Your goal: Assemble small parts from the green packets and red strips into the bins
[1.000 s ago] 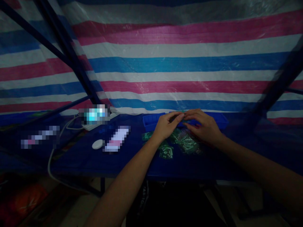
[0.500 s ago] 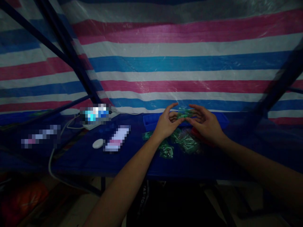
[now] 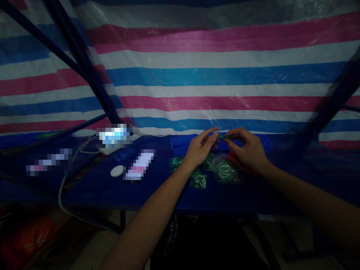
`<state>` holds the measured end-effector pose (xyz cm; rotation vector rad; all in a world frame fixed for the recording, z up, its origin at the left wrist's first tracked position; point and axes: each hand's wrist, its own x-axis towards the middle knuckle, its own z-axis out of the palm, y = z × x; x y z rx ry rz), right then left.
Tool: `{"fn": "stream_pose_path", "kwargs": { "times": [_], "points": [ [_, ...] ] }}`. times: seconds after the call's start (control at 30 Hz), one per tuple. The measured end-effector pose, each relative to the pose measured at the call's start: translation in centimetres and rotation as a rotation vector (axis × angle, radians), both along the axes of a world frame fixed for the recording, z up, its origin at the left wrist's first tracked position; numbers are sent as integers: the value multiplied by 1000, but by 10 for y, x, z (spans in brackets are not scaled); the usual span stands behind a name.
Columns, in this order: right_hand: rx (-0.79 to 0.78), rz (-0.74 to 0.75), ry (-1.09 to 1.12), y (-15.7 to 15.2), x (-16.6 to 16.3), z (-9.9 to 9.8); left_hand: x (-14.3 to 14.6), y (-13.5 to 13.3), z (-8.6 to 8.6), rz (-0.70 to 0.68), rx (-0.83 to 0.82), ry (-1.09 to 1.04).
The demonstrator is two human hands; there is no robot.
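A small clear plastic bag with green contents is held up between my two hands over the table. My right hand pinches its right end between thumb and fingers. The thumb and curled fingers of my left hand close on the left end, where part of the bag is hidden. Under and between my wrists lie several similar bags with green and pale pieces; one of them, a small bag, sits nearest the front edge. Something red lies partly covered by my right hand.
Behind my hands stands a blue tray. To the left on the blue table are a white round object, a blurred-out phone-like object and a white power strip with cables. A striped sheet hangs at the back.
The bag, earlier facing me flat between both hands, has turned nearly edge-on. My left thumb has risen along its left end, and my hands have shifted slightly.
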<state>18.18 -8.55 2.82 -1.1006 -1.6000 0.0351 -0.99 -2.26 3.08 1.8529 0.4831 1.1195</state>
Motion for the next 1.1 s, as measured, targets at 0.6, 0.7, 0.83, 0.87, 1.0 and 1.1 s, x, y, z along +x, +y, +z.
{"fn": "stream_pose_path", "kwargs": {
  "times": [0.6,0.7,0.83,0.87,1.0,1.1],
  "points": [
    [-209,217,355,17,6,-16,-2,8,-4,129,200,56],
    [-197,206,320,13,4,-10,-3,2,-1,120,231,40],
    [-238,295,282,2,-3,0,-5,0,1,59,221,63],
    [-248,314,282,-1,-5,2,-5,1,1,61,228,78],
    [-229,270,304,-2,-8,0,-7,8,0,135,270,90],
    [-129,165,331,3,-6,-4,-6,13,-3,181,233,57]
  ]
}}
